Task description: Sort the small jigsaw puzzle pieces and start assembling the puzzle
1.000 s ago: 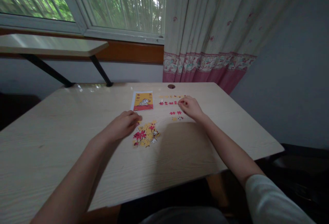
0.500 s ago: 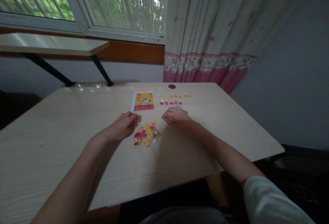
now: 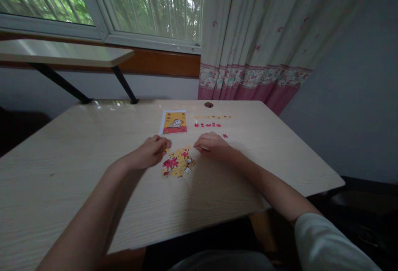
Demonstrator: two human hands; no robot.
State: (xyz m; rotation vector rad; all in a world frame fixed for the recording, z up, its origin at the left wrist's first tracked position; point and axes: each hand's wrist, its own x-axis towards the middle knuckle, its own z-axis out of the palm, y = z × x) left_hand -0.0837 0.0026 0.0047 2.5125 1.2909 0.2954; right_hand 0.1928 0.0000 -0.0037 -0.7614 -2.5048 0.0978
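Note:
A loose pile of jigsaw puzzle pieces (image 3: 176,164), yellow, red and white, lies in front of me on the desk. At its left edge rests my left hand (image 3: 154,148), fingers curled closed; a yellow bit shows by the fingertips, and whether they grip it is unclear. My right hand (image 3: 211,144) hovers or rests at the pile's upper right, thumb and fingers pinched together. Anything inside that pinch is too small to make out. Behind the hands lie a row of red puzzle pieces (image 3: 207,125) and a row of mostly yellow pieces (image 3: 213,117).
A printed picture card (image 3: 174,122) with a white cartoon animal lies behind the pile. One red piece (image 3: 225,136) sits alone beyond my right hand. The desk (image 3: 93,146) has a cable hole (image 3: 208,105) and a raised shelf (image 3: 65,52) at back left.
My right hand has shifted slightly down and left toward the pile, and the lone red piece beyond it shows more fully. The left hand has stayed in place.

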